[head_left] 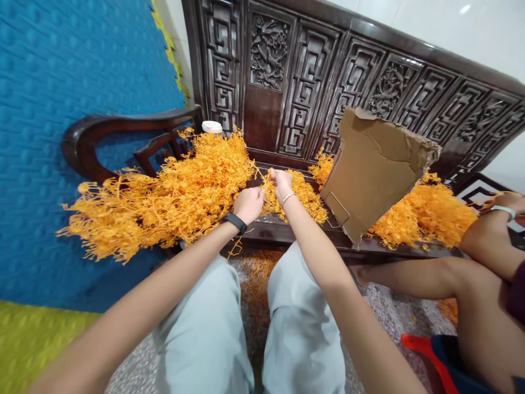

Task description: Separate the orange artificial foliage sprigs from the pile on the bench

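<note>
My right hand (pixel 281 183) is closed in a pinch on a thin orange branching piece (pixel 268 176) that looks like moulded plastic. Just below and to the left, my left hand (pixel 249 204) has its fingers closed at the lower part of the same orange strands; its fingertips are partly hidden. A large heap of orange branching pieces (pixel 180 191) lies left of my hands, spilling over the bench's end. Right under and behind my right hand spreads a smaller, flatter pile of orange pieces (pixel 301 197) on the dark wooden bench seat (pixel 274 232).
A tilted cardboard sheet (pixel 377 169) stands on the bench, with more orange pieces (pixel 426 210) behind it. At right sits another person, whose hand (pixel 508 203) is by that heap. A white lidded cup (pixel 212 127) stands behind the left heap. Orange scraps (pixel 258 279) litter the floor.
</note>
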Action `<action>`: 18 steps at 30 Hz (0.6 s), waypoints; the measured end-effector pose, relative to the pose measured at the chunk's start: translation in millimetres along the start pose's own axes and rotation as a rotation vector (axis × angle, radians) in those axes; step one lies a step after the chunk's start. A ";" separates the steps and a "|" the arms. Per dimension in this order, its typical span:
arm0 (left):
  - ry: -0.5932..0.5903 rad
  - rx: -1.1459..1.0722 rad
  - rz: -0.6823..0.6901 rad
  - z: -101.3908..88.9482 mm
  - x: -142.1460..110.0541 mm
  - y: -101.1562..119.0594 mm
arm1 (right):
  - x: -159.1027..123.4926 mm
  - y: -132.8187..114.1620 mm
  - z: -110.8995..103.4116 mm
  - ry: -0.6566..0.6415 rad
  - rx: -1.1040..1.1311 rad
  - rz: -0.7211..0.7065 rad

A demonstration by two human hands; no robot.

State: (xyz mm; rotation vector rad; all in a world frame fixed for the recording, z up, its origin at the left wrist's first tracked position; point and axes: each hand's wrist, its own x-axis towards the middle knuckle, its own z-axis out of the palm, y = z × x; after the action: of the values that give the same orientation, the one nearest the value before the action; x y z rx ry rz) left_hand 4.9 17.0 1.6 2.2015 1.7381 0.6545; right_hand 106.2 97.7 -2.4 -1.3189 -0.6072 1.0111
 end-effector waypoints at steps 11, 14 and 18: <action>0.025 0.051 -0.026 -1.3 0.5 -1.5 | 18.8 9.3 25.2 0.208 0.081 -0.015; -0.018 -0.047 0.053 -2.6 -14.3 0.9 | 35.6 4.5 7.5 0.281 0.092 -0.041; 0.072 -0.246 0.121 -7.5 -26.2 -5.6 | 57.5 3.9 -24.1 0.291 0.085 -0.121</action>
State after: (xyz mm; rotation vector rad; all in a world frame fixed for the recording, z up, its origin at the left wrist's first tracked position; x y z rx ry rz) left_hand -8.4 -7.5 0.6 2.1453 1.4741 0.9330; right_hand 152.5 135.4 -20.8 -1.3074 -0.4131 0.7218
